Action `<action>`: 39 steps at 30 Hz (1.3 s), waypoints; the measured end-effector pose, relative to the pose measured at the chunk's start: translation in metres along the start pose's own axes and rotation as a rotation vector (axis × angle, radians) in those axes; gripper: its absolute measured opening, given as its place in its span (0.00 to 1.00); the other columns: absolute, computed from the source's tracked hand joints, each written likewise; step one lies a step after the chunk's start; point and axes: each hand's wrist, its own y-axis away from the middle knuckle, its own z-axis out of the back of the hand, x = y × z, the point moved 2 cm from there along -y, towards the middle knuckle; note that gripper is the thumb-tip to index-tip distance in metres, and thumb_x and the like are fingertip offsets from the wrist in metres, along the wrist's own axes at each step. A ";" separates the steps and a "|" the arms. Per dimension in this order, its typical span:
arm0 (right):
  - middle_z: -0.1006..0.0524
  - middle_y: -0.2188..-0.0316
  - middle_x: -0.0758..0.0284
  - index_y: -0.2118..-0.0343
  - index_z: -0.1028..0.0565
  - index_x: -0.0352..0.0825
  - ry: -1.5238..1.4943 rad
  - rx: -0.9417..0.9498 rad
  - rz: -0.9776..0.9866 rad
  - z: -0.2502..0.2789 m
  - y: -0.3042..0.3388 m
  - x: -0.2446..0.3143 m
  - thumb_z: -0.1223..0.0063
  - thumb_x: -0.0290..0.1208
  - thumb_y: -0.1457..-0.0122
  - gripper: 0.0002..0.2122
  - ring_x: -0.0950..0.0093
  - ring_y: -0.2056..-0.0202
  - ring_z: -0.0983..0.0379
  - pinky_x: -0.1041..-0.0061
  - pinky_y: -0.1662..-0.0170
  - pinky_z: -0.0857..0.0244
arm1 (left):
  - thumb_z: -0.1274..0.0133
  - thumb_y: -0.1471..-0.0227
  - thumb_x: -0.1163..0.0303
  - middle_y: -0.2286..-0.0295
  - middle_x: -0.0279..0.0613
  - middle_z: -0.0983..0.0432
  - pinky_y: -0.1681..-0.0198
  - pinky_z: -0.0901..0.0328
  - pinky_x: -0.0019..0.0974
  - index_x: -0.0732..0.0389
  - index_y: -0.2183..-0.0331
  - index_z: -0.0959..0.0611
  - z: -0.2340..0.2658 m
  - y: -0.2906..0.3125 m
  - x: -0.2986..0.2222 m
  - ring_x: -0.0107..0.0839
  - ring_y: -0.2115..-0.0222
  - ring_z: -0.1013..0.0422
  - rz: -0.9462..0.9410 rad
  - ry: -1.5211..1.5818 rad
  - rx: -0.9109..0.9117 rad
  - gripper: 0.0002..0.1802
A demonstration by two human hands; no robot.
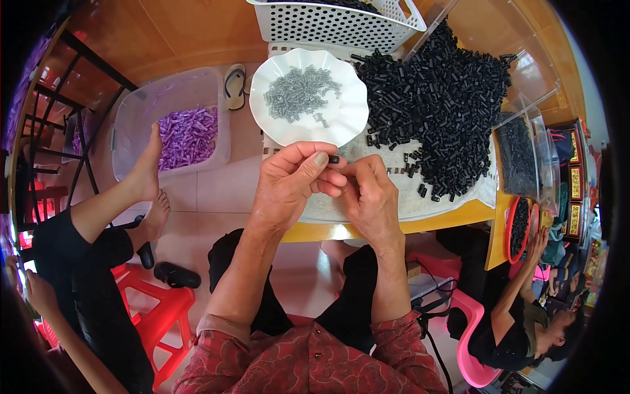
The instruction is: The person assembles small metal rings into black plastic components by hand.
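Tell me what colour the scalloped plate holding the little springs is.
White; the plate shows best in the head view, with grey springs piled on it.

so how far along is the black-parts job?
Done: nothing clearly finished shows. In hand: the left hand and right hand pinch one small black piece between the fingers. Left: a big black pile and a plate of springs.

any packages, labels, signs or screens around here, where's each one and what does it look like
framed panels: far right edge, past the table; upright rectangles stacked in a column, red frames with gold markings
clear plastic box: right end of the table; see-through, holding small black parts, no label visible
white perforated basket: top centre, behind the white plate; no label visible
no screens in view
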 end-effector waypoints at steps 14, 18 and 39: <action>0.23 0.67 0.66 0.65 0.24 0.27 -0.805 -0.060 -0.261 0.019 0.001 -0.001 0.44 0.15 0.44 0.04 0.83 0.71 0.27 0.85 0.69 0.34 | 0.51 0.39 0.73 0.65 0.47 0.20 0.68 0.26 0.32 0.69 0.56 0.21 0.000 0.000 0.006 0.29 0.70 0.23 0.020 -0.052 -0.013 0.12; 0.23 0.66 0.66 0.64 0.23 0.27 -0.832 -0.068 -0.245 0.019 0.002 0.000 0.44 0.15 0.44 0.05 0.82 0.71 0.27 0.85 0.69 0.34 | 0.51 0.39 0.73 0.65 0.45 0.20 0.68 0.26 0.32 0.68 0.57 0.20 0.000 0.000 0.008 0.29 0.70 0.23 0.027 -0.059 -0.013 0.12; 0.22 0.66 0.66 0.64 0.24 0.27 -0.877 -0.101 -0.190 0.017 0.003 -0.001 0.43 0.15 0.44 0.06 0.81 0.68 0.25 0.83 0.64 0.31 | 0.50 0.40 0.75 0.71 0.40 0.21 0.66 0.28 0.28 0.69 0.58 0.19 -0.008 0.002 0.011 0.25 0.71 0.25 -0.030 -0.231 0.009 0.10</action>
